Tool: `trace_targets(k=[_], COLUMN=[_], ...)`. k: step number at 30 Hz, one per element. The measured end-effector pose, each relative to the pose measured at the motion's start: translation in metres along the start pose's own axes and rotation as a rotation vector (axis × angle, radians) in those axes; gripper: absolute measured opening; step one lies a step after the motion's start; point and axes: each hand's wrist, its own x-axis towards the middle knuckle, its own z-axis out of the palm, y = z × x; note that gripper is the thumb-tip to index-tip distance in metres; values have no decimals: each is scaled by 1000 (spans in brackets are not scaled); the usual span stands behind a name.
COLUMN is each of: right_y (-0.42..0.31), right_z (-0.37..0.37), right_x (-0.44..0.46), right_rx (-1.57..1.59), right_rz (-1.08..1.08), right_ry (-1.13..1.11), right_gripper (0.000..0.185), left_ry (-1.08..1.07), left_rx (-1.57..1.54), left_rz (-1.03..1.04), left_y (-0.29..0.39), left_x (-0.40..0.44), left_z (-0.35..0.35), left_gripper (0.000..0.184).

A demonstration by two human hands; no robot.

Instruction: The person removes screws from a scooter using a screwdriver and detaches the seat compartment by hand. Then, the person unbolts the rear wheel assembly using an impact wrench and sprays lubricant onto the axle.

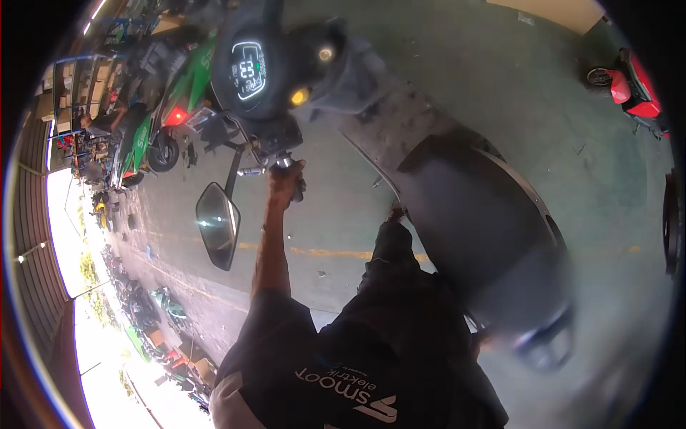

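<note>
The left hand [286, 179] is closed around the handlebar grip [297, 191] of a dark scooter [414, 118], fingers wrapped over it. The scooter stands ahead and to the right of this hand, its long black seat [464, 214] running back along the person's right side; its rear end is blurred. Only a small patch of the right hand [479, 342] shows, low beside the rear of the seat; whether it is clamped on anything cannot be told.

Just left of the left hand and below it hangs a mirror [219, 225] on a dark stalk. Beyond the hand, a display [247, 70] shows lit digits, and an amber light [299, 96] glows to its right. Farther left of the hand stands a green scooter [136, 146] with a lit red lamp [176, 116]. Well apart, to the far right, is a red vehicle [643, 93]. A yellow line [336, 253] crosses the floor [321, 222] below the left hand. The person wears a dark shirt [286, 343] with white lettering.
</note>
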Motion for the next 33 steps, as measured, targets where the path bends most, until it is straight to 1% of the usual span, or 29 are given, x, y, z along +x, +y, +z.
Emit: trace_targets(k=[3,5,6,10,13,14,15,17,20,21,22,24,27,28,29,30,33], right_y=[6,9,10,19,35,41,33,5,60,67,71,70,67,67,65,63,49], right_z=[1,6,7,18,24,27,21,5,6,6,6,0,-9,-15,-14,-13,-15], right_x=[6,8,13,24,36,40,30,3,50,58,63,81,99,105,112,114,119], right_rx=[-54,-78,-86,-126,-159,-168,-189,-129,-503,-598,-689,-979,-1404,-1395,-1279,-1063,-551], right_rz=[16,28,33,42,50,55,53,58,-150,-185,-225,-293,-396,-376,-301,-198,53], right_ry=[51,82,95,145,201,212,205,141,34,-22,-76,-142,-250,-220,-163,-89,83], right_gripper=[58,58,58,58,59,59,59,57,56,56,56,55,55,55,56,57,58], left_ry=[0,2,8,19,30,33,34,47,62,67,60,42,17,5,-5,-31,5], left_rx=[-75,-118,-125,-157,-157,-156,-169,-191,-157,-134,-131,-129,-115,-105,-97,-87,-62], left_rz=[-17,-9,42,-43,-18,-43,-40,-31,-35,-35,-24,-11,49,68,84,183,303], left_y=[6,-2,-8,11,25,23,21,18,8,5,10,8,26,28,29,32,48], left_x=[-3,11,11,-9,-33,-35,-38,-45,-50,-53,-61,-67,-85,-90,-95,-101,-124], left_z=[21,33,41,67,91,97,103,110,123,128,135,148,176,184,192,201,236], left_gripper=[23,22,21,20,20,20,20,20,21,21,21,21,21,22,23,25,25])
